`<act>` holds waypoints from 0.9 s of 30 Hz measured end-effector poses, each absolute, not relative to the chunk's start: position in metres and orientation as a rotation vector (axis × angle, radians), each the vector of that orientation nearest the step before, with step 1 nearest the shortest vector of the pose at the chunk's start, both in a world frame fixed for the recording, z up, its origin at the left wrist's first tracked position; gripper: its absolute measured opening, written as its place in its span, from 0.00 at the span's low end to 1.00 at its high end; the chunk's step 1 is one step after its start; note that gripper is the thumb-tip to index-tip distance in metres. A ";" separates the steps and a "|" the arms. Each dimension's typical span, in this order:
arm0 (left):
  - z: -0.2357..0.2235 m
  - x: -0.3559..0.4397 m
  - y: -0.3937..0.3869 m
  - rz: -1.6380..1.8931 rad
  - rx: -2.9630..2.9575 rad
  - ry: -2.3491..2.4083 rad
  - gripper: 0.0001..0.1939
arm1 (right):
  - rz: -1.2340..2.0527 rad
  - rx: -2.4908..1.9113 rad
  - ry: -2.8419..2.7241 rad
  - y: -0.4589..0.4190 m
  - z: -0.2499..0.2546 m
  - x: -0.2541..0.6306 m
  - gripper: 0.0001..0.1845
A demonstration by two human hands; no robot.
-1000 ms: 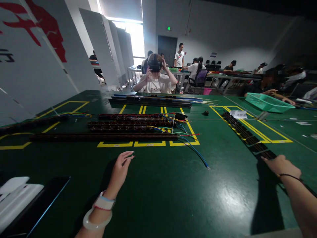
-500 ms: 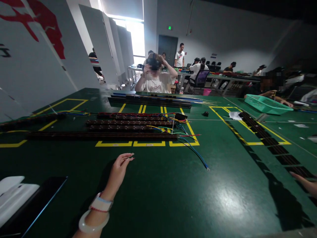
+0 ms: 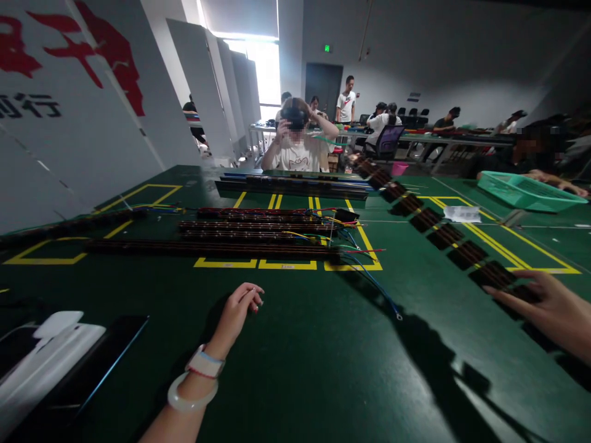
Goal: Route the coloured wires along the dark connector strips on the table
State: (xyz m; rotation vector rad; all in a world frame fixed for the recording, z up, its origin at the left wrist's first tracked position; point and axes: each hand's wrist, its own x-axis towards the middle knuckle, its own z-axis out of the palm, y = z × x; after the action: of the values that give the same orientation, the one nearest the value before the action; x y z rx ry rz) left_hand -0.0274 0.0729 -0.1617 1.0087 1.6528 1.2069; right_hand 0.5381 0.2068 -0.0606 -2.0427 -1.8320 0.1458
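The right hand (image 3: 551, 301) reaches in from the right, wrist low, thumb and fingers extended, its grip closed around the near end of a dark segmented strip (image 3: 467, 253). The strip is lifted, slanting up and leftward from the tabletop's (image 3: 305, 357) right side toward its far edge. The left hand (image 3: 242, 300), palm down with fingers loosely curled, holds nothing; whether it touches the surface is unclear. Just beyond it, a long dark bar (image 3: 207, 248) lies parallel to the far edge.
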 end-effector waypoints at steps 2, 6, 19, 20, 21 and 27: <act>-0.160 -0.026 0.072 1.140 1.054 1.641 0.17 | 0.270 -1.937 -1.963 0.208 -0.056 0.473 0.37; -0.164 -0.027 0.071 1.037 1.112 1.643 0.15 | 0.537 -1.566 -2.347 0.206 -0.066 0.362 0.33; -0.165 -0.019 0.061 0.802 1.322 1.349 0.10 | 0.529 -0.989 -2.818 0.203 -0.121 0.119 0.33; -0.165 -0.019 0.061 0.796 1.330 1.342 0.09 | 0.541 -0.975 -2.835 0.201 -0.128 0.106 0.33; -0.164 -0.019 0.061 0.794 1.337 1.337 0.09 | 0.555 -0.967 -2.850 0.200 -0.135 0.095 0.34; -0.161 -0.016 0.059 0.849 1.334 1.342 0.10 | 0.538 -0.889 -2.893 0.192 -0.161 0.051 0.30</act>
State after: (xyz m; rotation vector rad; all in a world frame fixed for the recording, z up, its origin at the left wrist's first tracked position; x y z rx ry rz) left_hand -0.0164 0.0594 -0.1611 1.3338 1.3420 0.8492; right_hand 0.0508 0.1924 -0.1605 -0.8886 -2.8931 0.5379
